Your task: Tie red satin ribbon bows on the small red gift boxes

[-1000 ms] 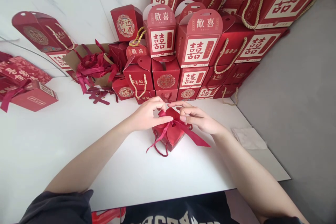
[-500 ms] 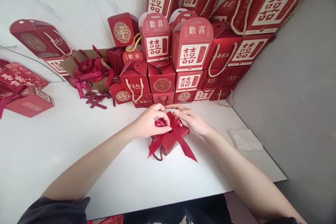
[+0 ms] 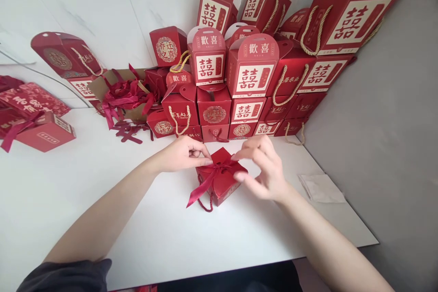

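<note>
A small red gift box (image 3: 227, 195) with a dark red rope handle (image 3: 205, 205) sits on the white table in front of me. A red satin ribbon (image 3: 204, 186) is tied in a bow on its top, one tail hanging over the left front. My left hand (image 3: 186, 153) pinches the bow's left side between thumb and fingertips. At the bow's right side is my right hand (image 3: 263, 169), slightly blurred, thumb and fingers apart and curved. Its fingertips are close to the ribbon; whether they touch it I cannot tell. The right tail is not visible.
Red gift boxes (image 3: 253, 75) are stacked along the wall behind. An open carton (image 3: 137, 112) of red ribbons stands left of them. Another ribboned box (image 3: 46, 132) lies at the far left. A folded white tissue (image 3: 321, 188) rests on the table's right side.
My right hand has moved right and toward me, its fingers spreading apart. My left hand has shifted left along the bow. The right ribbon tail no longer hangs over the box front.
</note>
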Tool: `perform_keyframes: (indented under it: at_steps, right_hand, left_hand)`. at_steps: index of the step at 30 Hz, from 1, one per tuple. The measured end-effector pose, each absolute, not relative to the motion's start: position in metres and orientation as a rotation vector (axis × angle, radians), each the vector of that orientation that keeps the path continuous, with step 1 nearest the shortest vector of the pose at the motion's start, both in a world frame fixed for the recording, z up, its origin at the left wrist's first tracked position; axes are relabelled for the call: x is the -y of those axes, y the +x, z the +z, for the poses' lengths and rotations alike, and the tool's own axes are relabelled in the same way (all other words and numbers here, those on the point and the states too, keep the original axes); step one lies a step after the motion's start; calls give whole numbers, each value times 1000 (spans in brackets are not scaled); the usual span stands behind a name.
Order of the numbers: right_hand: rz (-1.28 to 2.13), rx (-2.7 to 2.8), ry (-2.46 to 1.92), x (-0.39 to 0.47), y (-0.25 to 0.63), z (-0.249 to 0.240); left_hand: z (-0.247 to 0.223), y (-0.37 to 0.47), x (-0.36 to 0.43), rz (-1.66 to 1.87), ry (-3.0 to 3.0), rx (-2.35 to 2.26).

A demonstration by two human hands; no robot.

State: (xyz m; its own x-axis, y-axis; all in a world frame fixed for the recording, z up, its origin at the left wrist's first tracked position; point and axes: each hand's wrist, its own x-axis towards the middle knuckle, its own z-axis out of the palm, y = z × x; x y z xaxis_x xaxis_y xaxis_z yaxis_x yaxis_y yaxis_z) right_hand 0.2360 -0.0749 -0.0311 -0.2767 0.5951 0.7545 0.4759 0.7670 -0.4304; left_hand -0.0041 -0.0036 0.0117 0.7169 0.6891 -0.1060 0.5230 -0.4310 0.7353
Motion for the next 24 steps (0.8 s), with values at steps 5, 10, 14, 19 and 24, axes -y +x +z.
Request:
perform_keyframes:
  at_steps: [5, 10, 14, 19, 24]
  right_hand:
    - [-65, 2250, -659, 88, 213, -35]
    - [-66, 2416, -725, 90, 196, -36]
    - [262, 2394, -673, 85, 206, -31]
    - [765, 2254, -700, 76, 227, -21]
    - [906, 2195, -742, 69, 236, -22]
  left_hand:
    - [7, -5, 2, 309, 2033, -837]
    - [7, -4, 2, 197, 2070, -785]
    - [7, -5, 1, 147, 2085, -788]
    - [4, 0, 5, 293, 2201, -1034]
    - [3, 8, 11, 315, 2295, -1325]
